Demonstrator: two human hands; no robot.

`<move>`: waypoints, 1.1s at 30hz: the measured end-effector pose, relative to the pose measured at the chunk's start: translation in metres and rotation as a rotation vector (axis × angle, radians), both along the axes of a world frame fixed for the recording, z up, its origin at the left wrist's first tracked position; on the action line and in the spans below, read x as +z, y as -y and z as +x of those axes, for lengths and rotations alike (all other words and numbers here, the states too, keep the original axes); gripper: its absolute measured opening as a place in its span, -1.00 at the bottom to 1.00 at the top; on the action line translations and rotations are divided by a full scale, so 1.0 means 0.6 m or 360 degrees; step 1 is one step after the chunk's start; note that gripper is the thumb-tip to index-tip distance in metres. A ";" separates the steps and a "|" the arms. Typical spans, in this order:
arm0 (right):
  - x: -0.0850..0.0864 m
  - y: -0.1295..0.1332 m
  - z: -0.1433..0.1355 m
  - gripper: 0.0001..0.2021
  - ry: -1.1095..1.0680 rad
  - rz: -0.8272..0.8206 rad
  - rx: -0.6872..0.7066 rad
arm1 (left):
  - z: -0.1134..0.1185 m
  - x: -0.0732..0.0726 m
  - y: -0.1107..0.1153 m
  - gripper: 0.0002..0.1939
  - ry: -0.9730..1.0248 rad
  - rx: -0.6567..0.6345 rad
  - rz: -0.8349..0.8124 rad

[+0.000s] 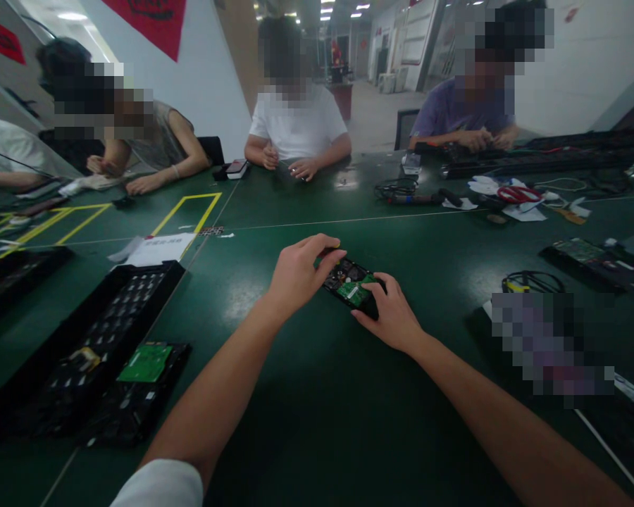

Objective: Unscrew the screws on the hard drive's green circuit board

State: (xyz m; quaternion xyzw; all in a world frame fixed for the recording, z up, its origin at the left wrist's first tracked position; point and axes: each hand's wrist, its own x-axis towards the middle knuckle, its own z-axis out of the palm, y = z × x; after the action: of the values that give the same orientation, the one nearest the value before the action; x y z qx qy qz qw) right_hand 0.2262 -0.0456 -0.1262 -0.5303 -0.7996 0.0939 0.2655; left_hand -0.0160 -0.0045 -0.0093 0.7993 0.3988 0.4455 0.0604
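Note:
A flat black device with a green circuit board (353, 289) lies on the green table in front of me. My right hand (394, 310) grips its near right end, thumb along the lower edge and fingers over the board side. At its far left end, my left hand (306, 271) is closed in a pinch just above the device. A bit of yellow shows at those fingertips, but what they hold is too small to make out. Dark parts fill the device's left half, partly covered by the left fingers.
To the left stand a long black tray (110, 317) with rows of slots and another black device with a green board (145, 362). At right lie a circuit-board unit (586, 260), a coiled black cable (533, 282) and a blurred-out object (552, 352). Several people sit across the table.

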 end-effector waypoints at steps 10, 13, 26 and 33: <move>0.002 -0.001 0.002 -0.40 0.0029 -0.0065 0.0004 | 0.030 0.016 -0.034 -0.91 0.0366 -0.0268 -0.0500; 0.003 -0.001 0.002 -0.39 0.0022 -0.0059 -0.0008 | 0.020 0.010 -0.038 -0.94 0.0371 -0.0224 -0.0423; 0.004 -0.005 0.004 -0.40 0.0009 -0.0046 0.0013 | 0.004 0.014 -0.024 -0.87 0.0026 -0.0110 -0.0082; 0.006 -0.004 0.003 -0.40 0.0003 -0.0029 0.0020 | 0.008 0.013 -0.021 -0.88 -0.0103 -0.0095 0.0004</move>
State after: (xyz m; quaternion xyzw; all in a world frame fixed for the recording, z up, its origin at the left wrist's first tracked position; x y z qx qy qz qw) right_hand 0.2280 -0.0430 -0.1224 -0.5277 -0.8024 0.1025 0.2593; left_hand -0.0110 0.0082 -0.0016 0.8248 0.3760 0.4180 0.0598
